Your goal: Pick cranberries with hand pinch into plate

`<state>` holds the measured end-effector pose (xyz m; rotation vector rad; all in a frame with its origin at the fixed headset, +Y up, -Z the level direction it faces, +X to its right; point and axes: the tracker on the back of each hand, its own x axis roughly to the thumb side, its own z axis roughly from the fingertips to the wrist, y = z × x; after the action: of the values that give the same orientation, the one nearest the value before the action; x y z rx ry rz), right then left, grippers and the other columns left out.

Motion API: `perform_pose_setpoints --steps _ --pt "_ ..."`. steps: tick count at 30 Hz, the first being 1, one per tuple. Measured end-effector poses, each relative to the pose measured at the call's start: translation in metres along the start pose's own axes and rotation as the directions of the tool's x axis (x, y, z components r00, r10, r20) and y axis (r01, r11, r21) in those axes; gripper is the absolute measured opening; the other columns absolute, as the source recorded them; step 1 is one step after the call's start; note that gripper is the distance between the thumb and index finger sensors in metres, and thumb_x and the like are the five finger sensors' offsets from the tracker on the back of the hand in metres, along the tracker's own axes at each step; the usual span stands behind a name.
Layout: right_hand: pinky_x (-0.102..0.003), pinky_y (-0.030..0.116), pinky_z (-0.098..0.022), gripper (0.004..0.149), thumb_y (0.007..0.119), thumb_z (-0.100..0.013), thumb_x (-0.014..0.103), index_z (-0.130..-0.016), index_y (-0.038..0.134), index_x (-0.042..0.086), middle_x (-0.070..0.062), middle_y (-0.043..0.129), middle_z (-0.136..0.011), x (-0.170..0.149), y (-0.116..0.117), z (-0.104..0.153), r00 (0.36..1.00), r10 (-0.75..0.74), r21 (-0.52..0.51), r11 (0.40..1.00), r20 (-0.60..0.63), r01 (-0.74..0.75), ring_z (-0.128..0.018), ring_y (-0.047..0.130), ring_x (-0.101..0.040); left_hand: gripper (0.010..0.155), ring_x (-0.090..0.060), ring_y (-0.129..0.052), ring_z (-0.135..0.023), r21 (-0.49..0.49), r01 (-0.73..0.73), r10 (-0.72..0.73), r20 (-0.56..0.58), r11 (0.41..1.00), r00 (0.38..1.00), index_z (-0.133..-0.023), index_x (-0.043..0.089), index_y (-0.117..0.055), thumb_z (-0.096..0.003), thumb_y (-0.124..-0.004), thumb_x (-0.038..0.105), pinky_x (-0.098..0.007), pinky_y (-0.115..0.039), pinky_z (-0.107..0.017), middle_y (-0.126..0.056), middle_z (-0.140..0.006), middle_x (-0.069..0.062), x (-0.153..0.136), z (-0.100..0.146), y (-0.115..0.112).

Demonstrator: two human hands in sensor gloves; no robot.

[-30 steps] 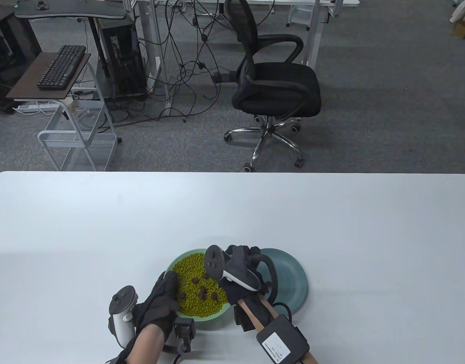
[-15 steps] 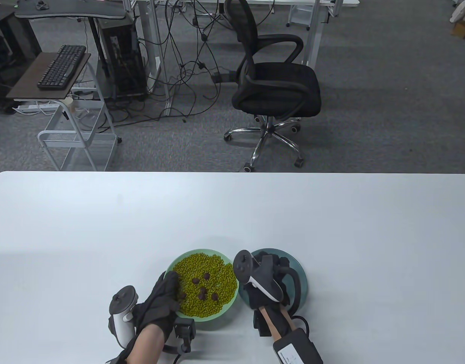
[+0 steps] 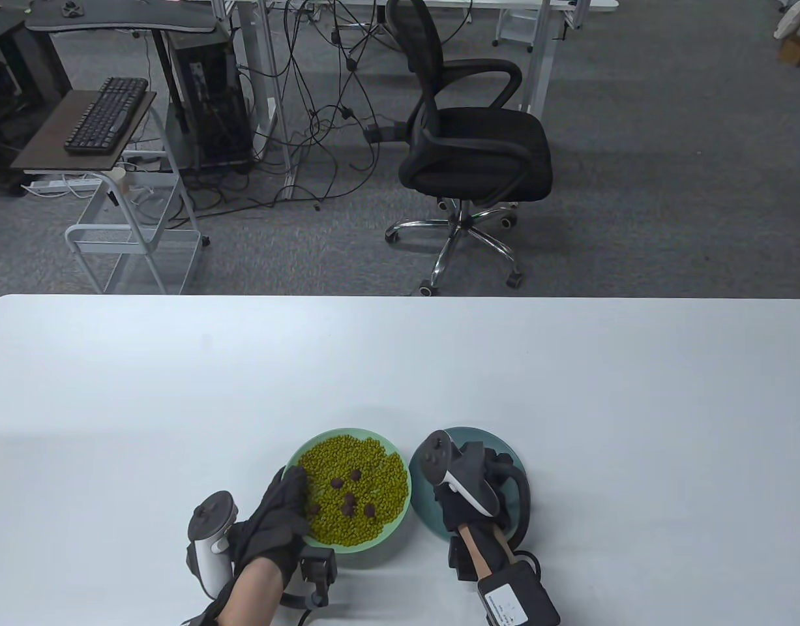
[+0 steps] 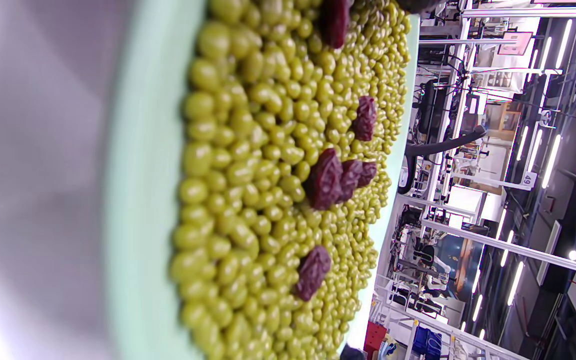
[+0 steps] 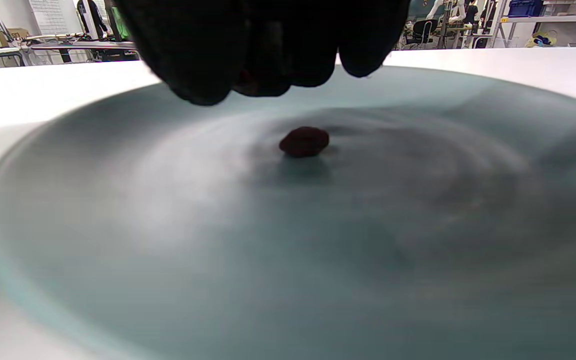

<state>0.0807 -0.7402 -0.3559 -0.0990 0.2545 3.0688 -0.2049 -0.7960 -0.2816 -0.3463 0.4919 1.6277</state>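
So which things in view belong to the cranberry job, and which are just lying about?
Part of the job:
- cranberries on the green beans
- light green plate, its edge under the left hand
- teal plate with one cranberry
- right hand above it

Lying about:
- office chair
- keyboard
- wire cart

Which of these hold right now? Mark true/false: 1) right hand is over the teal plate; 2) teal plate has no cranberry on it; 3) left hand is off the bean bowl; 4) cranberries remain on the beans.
1) True: the right hand is over the teal plate.
2) False: one cranberry lies on the plate.
3) False: the left hand rests on the bean bowl at its near-left rim.
4) True: several cranberries sit on the green beans.
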Motion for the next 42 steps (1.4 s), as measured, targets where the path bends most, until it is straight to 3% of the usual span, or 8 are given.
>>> perform_pose_setpoints --steps 23,30,42 --pt "-0.074 0.036 -0.071 0.052 0.079 -0.060 0.033 -0.102 0.074 0.003 -0.025 0.068 -0.115 -0.001 -0.012 0.006 0.999 -0.034 -0.018 0.999 0.002 0.034 -0.103 0.066 -0.052 0.050 -0.025 -0.106 -0.076 0.001 -0.001 0.001 -0.001 1.000 1.000 -0.119 0.026 -0.043 -0.0787 -0.056 0.052 -0.035 -0.094 -0.055 -0.087 -0.096 -0.011 0.000 0.000 0.000" --pt "-0.074 0.037 -0.071 0.049 0.074 -0.063 0.031 -0.103 0.073 0.004 -0.026 0.067 -0.116 0.004 -0.023 0.012 0.997 -0.069 -0.050 0.996 0.038 0.071 -0.104 0.065 -0.053 0.050 -0.025 -0.106 -0.076 -0.002 -0.001 0.001 -0.001 1.000 1.000 -0.119 0.026 -0.043 -0.0785 -0.056 0.052 -0.035 -0.094 -0.055 -0.087 -0.096 -0.011 0.000 0.000 0.000" --pt "-0.075 0.036 -0.070 0.052 0.077 -0.061 0.034 -0.103 0.072 0.004 -0.026 0.067 -0.116 0.029 -0.038 0.029 0.987 -0.053 -0.079 0.995 0.154 0.066 -0.104 0.064 -0.054 0.050 -0.025 -0.106 -0.076 0.000 0.000 0.000 -0.001 1.000 1.000 -0.119 0.026 -0.043 -0.0787 -0.056 0.052 -0.035 -0.094 -0.056 -0.087 -0.096 -0.011 0.000 0.000 0.000"
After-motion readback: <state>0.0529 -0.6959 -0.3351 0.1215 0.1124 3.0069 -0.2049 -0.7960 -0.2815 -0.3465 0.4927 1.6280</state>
